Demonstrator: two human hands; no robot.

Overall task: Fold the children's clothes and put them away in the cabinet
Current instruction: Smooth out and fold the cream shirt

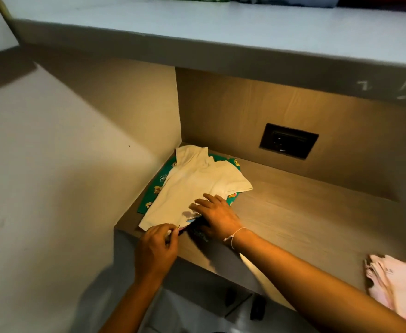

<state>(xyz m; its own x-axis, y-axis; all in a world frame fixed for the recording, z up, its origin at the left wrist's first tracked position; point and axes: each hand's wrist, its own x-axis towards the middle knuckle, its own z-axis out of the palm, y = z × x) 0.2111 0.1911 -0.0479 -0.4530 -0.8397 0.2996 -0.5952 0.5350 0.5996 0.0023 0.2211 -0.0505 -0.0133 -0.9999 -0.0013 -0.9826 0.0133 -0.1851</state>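
Observation:
A cream white child's shirt [197, 186] lies on top of a green printed garment [157, 188] in the back left corner of the wooden cabinet shelf [305, 219]. My left hand [155, 251] pinches the shirt's near edge at the shelf's front. My right hand [215, 217] rests flat, fingers spread, on the shirt's lower right corner and on a dark patterned piece of cloth [197, 230] under it. A thin white band circles my right wrist.
A folded stack of pink clothes [399, 287] sits at the shelf's front right. A black wall socket [288, 140] is set in the back panel. A pale shelf [221, 25] overhangs above with clothes on it. The side wall closes the left.

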